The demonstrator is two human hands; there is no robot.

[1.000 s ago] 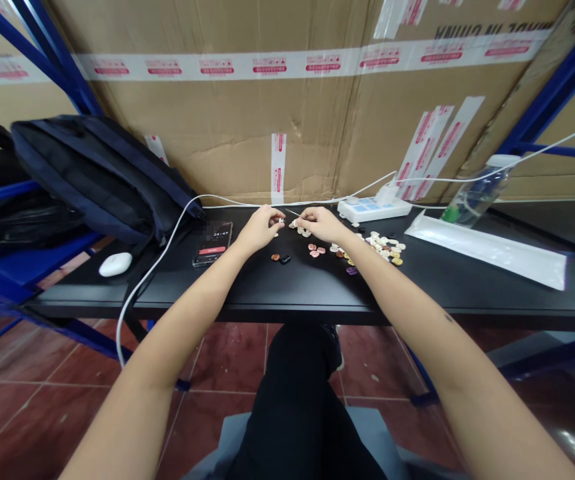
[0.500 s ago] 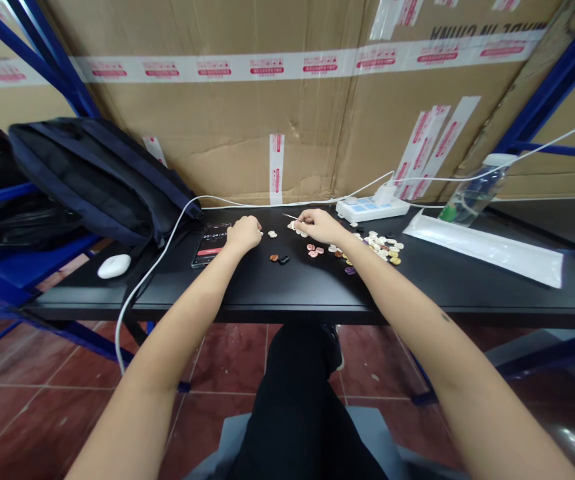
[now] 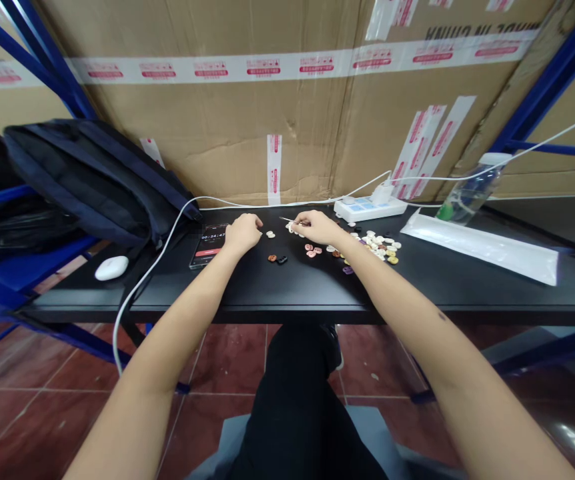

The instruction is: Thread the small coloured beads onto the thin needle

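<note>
While a wall of cardboard (image 3: 192, 120) stood behind everything, the black surface (image 3: 277, 287) ran across the view in front of it, with a dark backpack (image 3: 92, 180) leaning at its left end. On the right lay a long white packet (image 3: 482, 248), with a clear bottle (image 3: 472, 190) tilted just behind it and a white power strip (image 3: 370, 209) nearer the middle, close to the cardboard. The left hand (image 3: 243, 232) was curled above the surface just beside a phone (image 3: 210, 247); its fingertips were partly hidden, so whether its grip was together on anything could not be told. The right hand (image 3: 317, 228) had its grip clamped on a thin metal tool (image 3: 289, 220), whose free end pointed left. Well to the left of the phone sat a rounded white case (image 3: 112, 268). Smallest of all were the coloured pieces: a mixed pile (image 3: 378, 248), mostly cream, lay beyond the right forearm, and a few pink pieces (image 3: 309, 251) lay on the near side of the right hand. A brown piece (image 3: 272, 258) and a black piece (image 3: 281, 260) rested side by side between the hands, nearer the person, while some white pieces (image 3: 270, 234) lay just right of the left hand.
</note>
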